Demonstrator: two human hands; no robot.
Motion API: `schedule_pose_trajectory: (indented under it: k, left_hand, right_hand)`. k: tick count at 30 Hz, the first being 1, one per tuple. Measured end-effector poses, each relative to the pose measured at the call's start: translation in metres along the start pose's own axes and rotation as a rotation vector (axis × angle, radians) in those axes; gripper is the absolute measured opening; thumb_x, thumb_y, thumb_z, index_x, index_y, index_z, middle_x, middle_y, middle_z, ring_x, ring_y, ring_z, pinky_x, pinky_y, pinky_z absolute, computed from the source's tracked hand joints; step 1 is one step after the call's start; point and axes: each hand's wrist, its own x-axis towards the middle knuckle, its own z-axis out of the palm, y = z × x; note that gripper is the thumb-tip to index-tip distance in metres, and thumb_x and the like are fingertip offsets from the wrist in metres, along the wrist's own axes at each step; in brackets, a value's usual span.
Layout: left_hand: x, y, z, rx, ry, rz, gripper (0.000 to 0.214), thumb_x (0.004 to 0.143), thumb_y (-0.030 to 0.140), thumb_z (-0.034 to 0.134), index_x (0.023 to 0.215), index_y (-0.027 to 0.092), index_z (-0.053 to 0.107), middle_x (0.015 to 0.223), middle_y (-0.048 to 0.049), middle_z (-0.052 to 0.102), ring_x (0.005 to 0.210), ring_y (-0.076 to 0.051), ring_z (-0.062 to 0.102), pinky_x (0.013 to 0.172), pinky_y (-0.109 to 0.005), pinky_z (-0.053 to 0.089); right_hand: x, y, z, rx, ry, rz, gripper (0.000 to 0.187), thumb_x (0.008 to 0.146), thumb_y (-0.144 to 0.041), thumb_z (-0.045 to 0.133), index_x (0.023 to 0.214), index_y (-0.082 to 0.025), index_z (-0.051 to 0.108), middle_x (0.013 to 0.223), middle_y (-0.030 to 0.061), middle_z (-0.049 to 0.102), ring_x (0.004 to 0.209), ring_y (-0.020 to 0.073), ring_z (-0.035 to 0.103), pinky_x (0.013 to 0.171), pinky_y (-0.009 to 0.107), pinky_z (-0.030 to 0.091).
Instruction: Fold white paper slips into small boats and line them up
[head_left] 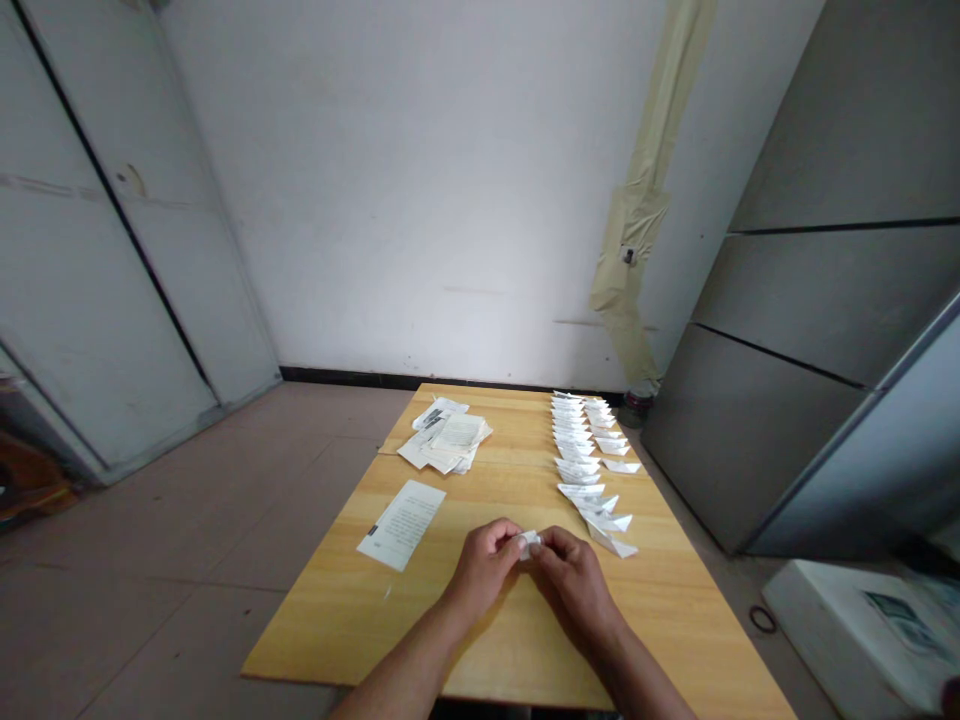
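A small folded piece of white paper is pinched between both hands above the near part of the wooden table. My left hand grips its left side with thumb and fingers closed. On its right side, my right hand pinches it the same way. Fingers cover much of the paper, so its full shape cannot be made out. To the right, several folded paper boats stand in two rows running away from me. A flat printed sheet lies left of my hands.
A loose pile of printed sheets lies at the table's far left. Beyond the table is a white wall with a taped strip. A grey cabinet stands to the right, near a white box on the floor.
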Motion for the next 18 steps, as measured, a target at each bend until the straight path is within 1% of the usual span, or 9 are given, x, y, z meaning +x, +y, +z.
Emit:
schedule_pose_trajectory:
  k: [4, 8, 11, 14, 15, 16, 18]
  left_hand:
    - [0.001, 0.001, 0.004, -0.093, 0.041, -0.026, 0.027, 0.070, 0.041, 0.065, 0.063, 0.015, 0.061, 0.058, 0.0000, 0.057, 0.058, -0.013, 0.049, 0.057, -0.024, 0.038]
    - [0.002, -0.003, 0.007, -0.124, 0.078, -0.037, 0.030, 0.069, 0.042, 0.067, 0.060, 0.015, 0.059, 0.056, 0.0002, 0.055, 0.056, -0.012, 0.047, 0.054, -0.023, 0.035]
    - [0.003, -0.007, 0.007, -0.165, 0.084, -0.054, 0.033, 0.069, 0.045, 0.068, 0.060, 0.015, 0.059, 0.054, 0.0007, 0.053, 0.054, -0.011, 0.046, 0.051, -0.023, 0.034]
    - [0.003, -0.005, 0.006, -0.211, 0.072, -0.079, 0.036, 0.067, 0.048, 0.071, 0.059, 0.014, 0.060, 0.052, 0.0008, 0.053, 0.052, -0.011, 0.045, 0.050, -0.022, 0.034]
    - [0.003, -0.004, 0.005, -0.229, 0.071, -0.089, 0.036, 0.067, 0.047, 0.071, 0.063, 0.013, 0.063, 0.055, 0.0002, 0.055, 0.053, -0.011, 0.047, 0.051, -0.023, 0.036]
    - [0.002, -0.003, 0.004, -0.251, 0.072, -0.097, 0.035, 0.068, 0.047, 0.072, 0.072, 0.012, 0.067, 0.058, -0.0003, 0.057, 0.054, -0.011, 0.049, 0.053, -0.023, 0.038]
    - [0.000, 0.000, 0.001, -0.304, 0.064, -0.100, 0.042, 0.071, 0.045, 0.071, 0.098, 0.012, 0.071, 0.066, -0.0001, 0.060, 0.059, -0.012, 0.052, 0.058, -0.024, 0.042]
  right_hand:
    - [0.001, -0.002, 0.001, 0.035, 0.009, 0.000, 0.031, 0.069, -0.046, 0.069, 0.066, -0.016, 0.064, 0.061, -0.0005, 0.059, 0.058, 0.0137, 0.047, 0.054, 0.024, 0.036]
    - [0.003, 0.000, 0.004, 0.064, 0.026, -0.008, 0.035, 0.069, -0.050, 0.069, 0.062, -0.017, 0.061, 0.058, -0.0005, 0.058, 0.055, 0.0136, 0.047, 0.053, 0.025, 0.036]
    - [0.008, 0.004, 0.006, 0.060, 0.047, 0.005, 0.036, 0.067, -0.050, 0.070, 0.059, -0.017, 0.059, 0.053, -0.0011, 0.056, 0.053, 0.0133, 0.047, 0.052, 0.025, 0.035]
    - [0.013, 0.011, 0.007, 0.109, 0.025, 0.035, 0.036, 0.068, -0.049, 0.072, 0.060, -0.016, 0.059, 0.055, -0.0003, 0.058, 0.053, 0.0126, 0.048, 0.051, 0.024, 0.034]
    - [0.014, 0.014, 0.007, 0.150, 0.013, 0.051, 0.036, 0.068, -0.049, 0.072, 0.061, -0.016, 0.059, 0.055, -0.0004, 0.059, 0.052, 0.0121, 0.047, 0.051, 0.024, 0.034]
    - [0.015, 0.016, 0.006, 0.196, -0.003, 0.072, 0.036, 0.069, -0.049, 0.073, 0.062, -0.016, 0.058, 0.055, -0.0009, 0.058, 0.050, 0.0113, 0.046, 0.050, 0.023, 0.032]
    - [0.017, 0.018, 0.006, 0.278, -0.028, 0.109, 0.036, 0.069, -0.049, 0.073, 0.063, -0.016, 0.057, 0.052, -0.0027, 0.055, 0.047, 0.0095, 0.043, 0.047, 0.022, 0.029]
